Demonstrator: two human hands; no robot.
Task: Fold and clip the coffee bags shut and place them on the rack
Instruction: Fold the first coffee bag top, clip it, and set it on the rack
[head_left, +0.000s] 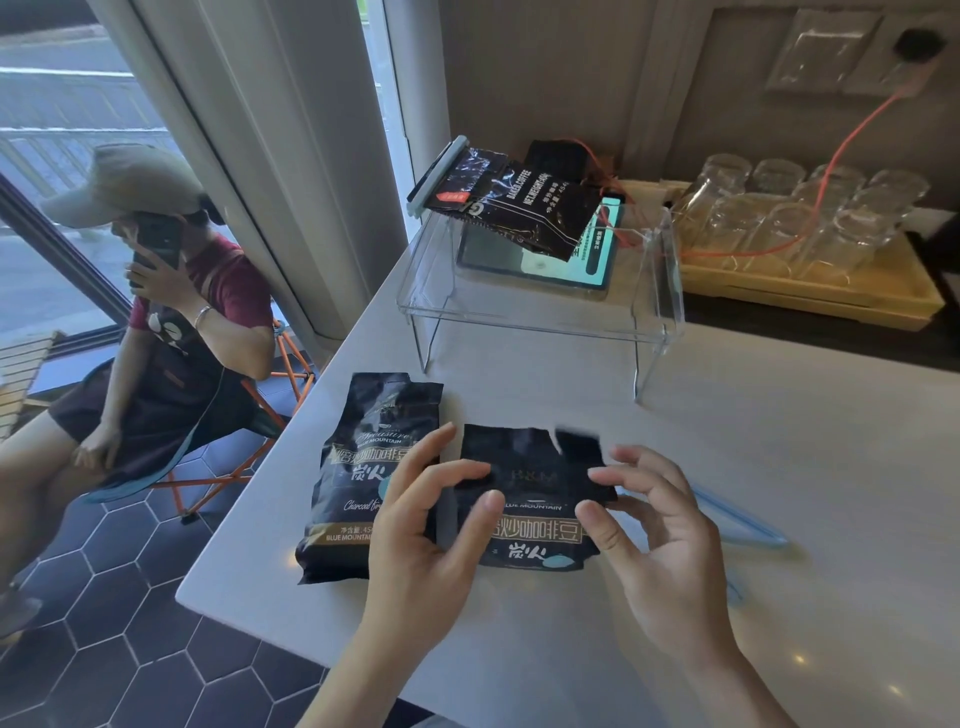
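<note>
Two dark coffee bags lie on the white table. The right bag (530, 514) is between my hands, its torn top bent over. My left hand (421, 535) grips its left edge and my right hand (654, 540) pinches its upper right part. The left bag (358, 467) lies flat beside it, its top open, partly under my left hand. A third bag (524, 208) with a grey clip (436, 174) on its end rests on the clear acrylic rack (519, 312). Two light blue clips (743, 519) lie on the table to the right of my right hand.
A tablet (550, 260) sits under the rack with an orange cable (831, 161) running to the wall socket. A wooden tray (810, 291) of upturned glasses stands at the back right. A person (171, 322) sits on a folding chair at the left, off the table's edge.
</note>
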